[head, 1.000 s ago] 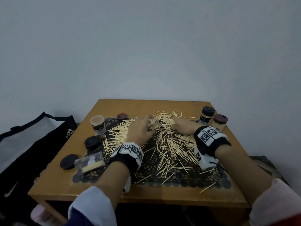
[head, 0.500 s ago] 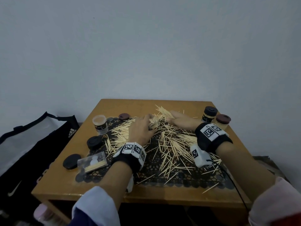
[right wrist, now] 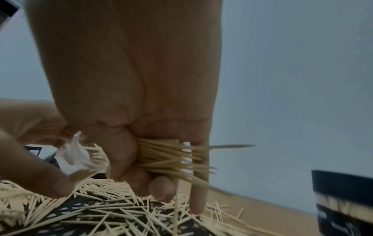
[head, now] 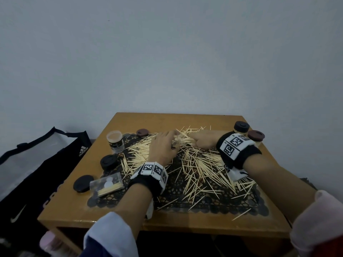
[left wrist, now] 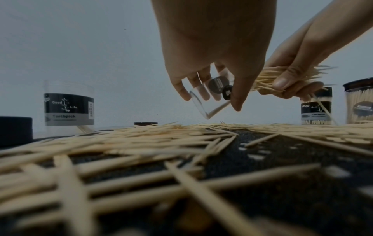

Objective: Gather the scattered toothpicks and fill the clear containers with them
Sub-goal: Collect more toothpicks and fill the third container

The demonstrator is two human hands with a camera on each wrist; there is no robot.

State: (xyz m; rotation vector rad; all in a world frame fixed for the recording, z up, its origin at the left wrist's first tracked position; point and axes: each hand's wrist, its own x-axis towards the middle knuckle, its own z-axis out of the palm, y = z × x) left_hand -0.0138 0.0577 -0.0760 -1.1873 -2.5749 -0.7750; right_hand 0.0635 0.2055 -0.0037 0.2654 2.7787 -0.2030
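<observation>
Toothpicks lie scattered over a black lace mat on the wooden table. My left hand holds a small clear container tilted above the pile, its mouth toward the right. My right hand grips a bundle of toothpicks just beside that container, with one end of the bundle at its mouth. The same bundle shows in the left wrist view, pinched under the thumb.
An open labelled clear jar stands at the back left, near a brown lid and two black lids. A flat clear box lies at front left. Two capped, filled jars stand back right. A black bag sits left of the table.
My right hand has closed on a bundle of toothpicks and brought it left up to the container in my left hand. The left hand has stayed nearly in place.
</observation>
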